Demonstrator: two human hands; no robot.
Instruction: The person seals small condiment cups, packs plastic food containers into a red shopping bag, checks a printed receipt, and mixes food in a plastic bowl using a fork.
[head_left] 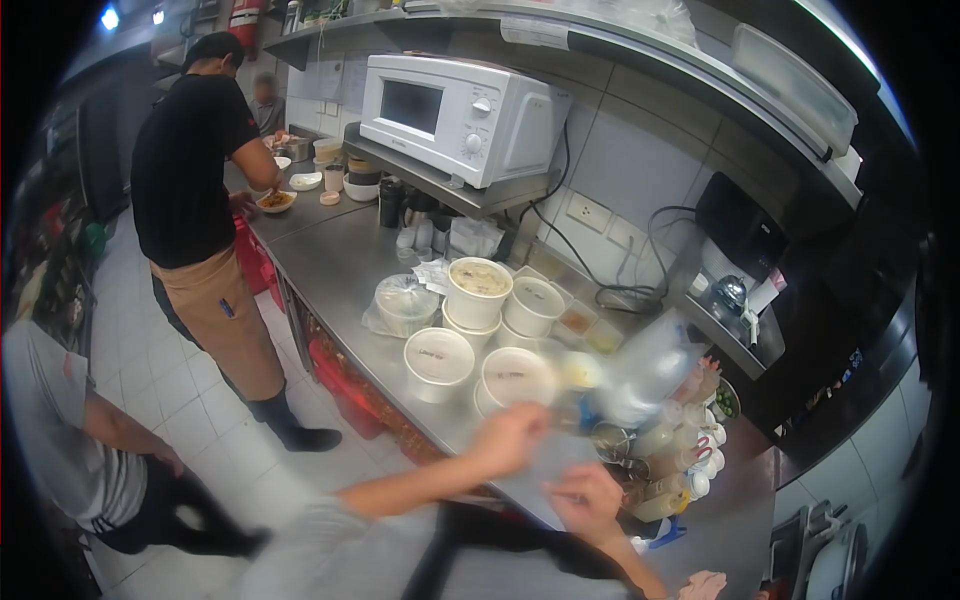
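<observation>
Below the microwave [440,112], an upper tub [473,304] shows pale, speckled food [480,277] beside lidded tubs [440,358]. Farther out, my left hand [510,440] curls near the front tub [520,376], my right hand [586,497] curls too; I cannot tell whether either pinches anything.

On your counter [335,250] stand tubs [440,364], with bottles [662,490] to their right and 1 microwave [450,118] on a shelf [420,172] behind.

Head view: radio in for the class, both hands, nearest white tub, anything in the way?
Left hand blurred, beside lidded white tub; right hand, fingers curled. Either grip unclear. Tub upright. Bottles clustered close by right hand.
</observation>
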